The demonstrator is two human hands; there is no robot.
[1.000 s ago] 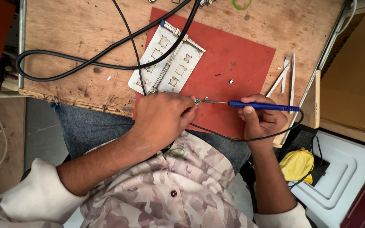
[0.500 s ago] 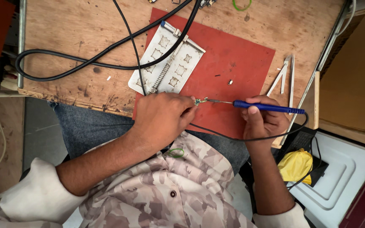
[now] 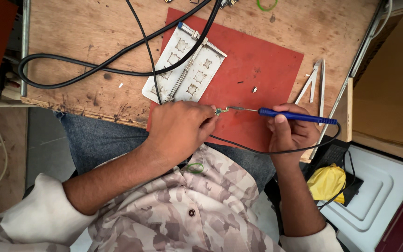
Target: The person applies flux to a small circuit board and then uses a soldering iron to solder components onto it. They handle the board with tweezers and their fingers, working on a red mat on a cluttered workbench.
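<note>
Hands over red mat (image 3: 267, 70) | our left hand (image 3: 180, 128) pinches small metal part (image 3: 219, 111) | our right hand (image 3: 291, 133) grips blue soldering iron (image 3: 297, 116), tip touching part | white tray (image 3: 185, 65) just beyond left hand

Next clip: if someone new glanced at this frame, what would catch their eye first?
Probably the red mat on the wooden bench, and the two hands meeting at its near edge. The right hand holds a blue-handled soldering iron with its tip at a small metal part pinched in the left hand. Behind them lies a white tray, crossed by black cables.
</note>
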